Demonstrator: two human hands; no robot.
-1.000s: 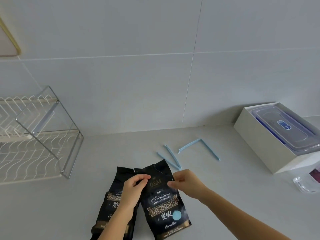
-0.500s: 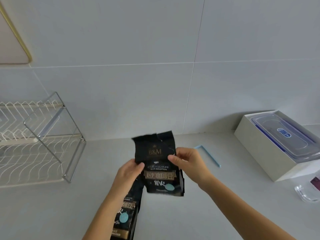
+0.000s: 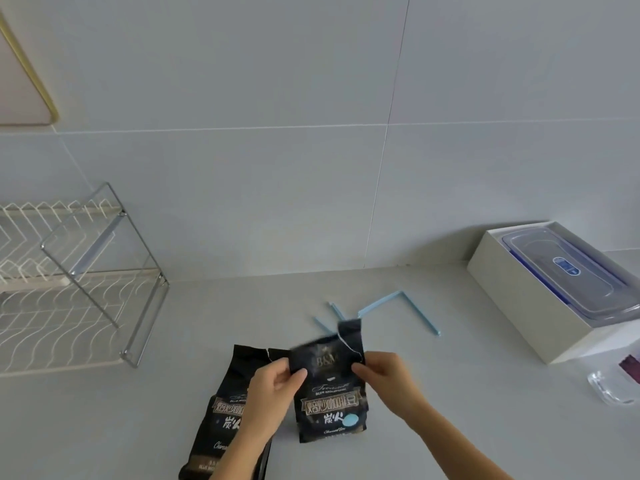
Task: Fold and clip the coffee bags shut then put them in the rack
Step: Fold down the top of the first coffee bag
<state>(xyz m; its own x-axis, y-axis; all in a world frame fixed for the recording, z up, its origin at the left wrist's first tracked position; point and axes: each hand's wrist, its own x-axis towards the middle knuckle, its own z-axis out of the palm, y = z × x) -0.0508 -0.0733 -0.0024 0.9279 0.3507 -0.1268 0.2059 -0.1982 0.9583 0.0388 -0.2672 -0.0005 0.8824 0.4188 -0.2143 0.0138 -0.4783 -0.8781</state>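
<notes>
A black coffee bag (image 3: 330, 407) stands upright on the grey counter, its torn top edge open. My left hand (image 3: 273, 386) pinches its upper left edge and my right hand (image 3: 384, 372) pinches its upper right edge. A second black coffee bag (image 3: 221, 410) lies flat to the left, partly under my left forearm. Two light blue clips lie behind the bags: one opened in an L shape (image 3: 398, 304), one (image 3: 329, 315) partly hidden by the held bag's top. The white wire rack (image 3: 69, 292) stands at the left.
A white box (image 3: 519, 303) with a clear lidded container (image 3: 568, 271) in it sits at the right. A clear plastic item (image 3: 609, 389) lies in front of it. The tiled wall runs along the counter's back.
The bag was lifted off the counter half a second ago; now it has come down and stands upright on the counter, both hands still at its top.
</notes>
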